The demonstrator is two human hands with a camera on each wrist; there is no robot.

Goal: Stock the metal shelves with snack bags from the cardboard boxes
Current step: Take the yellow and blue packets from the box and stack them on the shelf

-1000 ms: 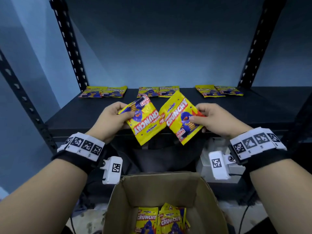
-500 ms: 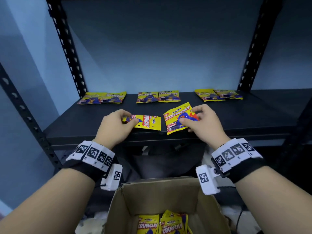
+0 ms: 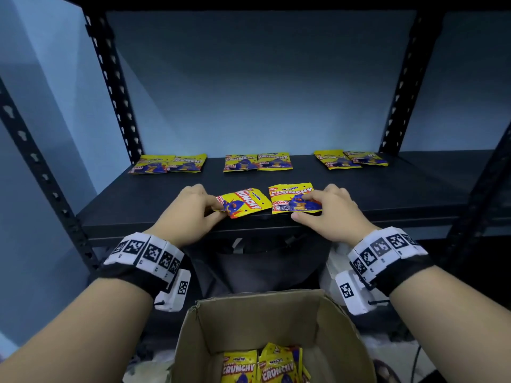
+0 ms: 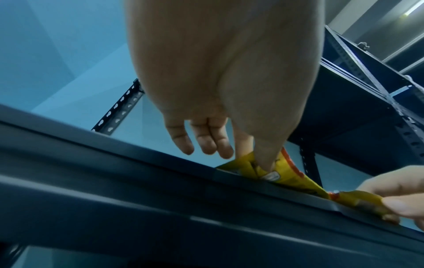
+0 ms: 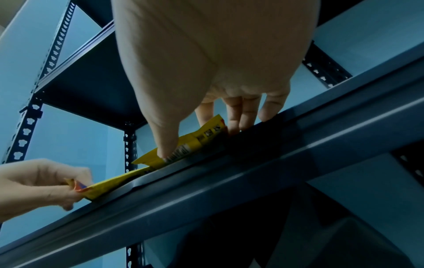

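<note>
A person's left hand (image 3: 190,210) and right hand (image 3: 329,210) each pinch 1 yellow Crunchy snack bag (image 3: 243,203) flat at the metal shelf's (image 3: 401,194) front edge, starting a row at 6 o'clock of 6 bags, cardboard box (image 3: 265,322) below

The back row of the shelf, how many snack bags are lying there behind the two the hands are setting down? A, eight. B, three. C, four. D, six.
D: the head view shows three pairs along the back of the shelf, a left pair, a middle pair and a right pair, so six bags.
</note>
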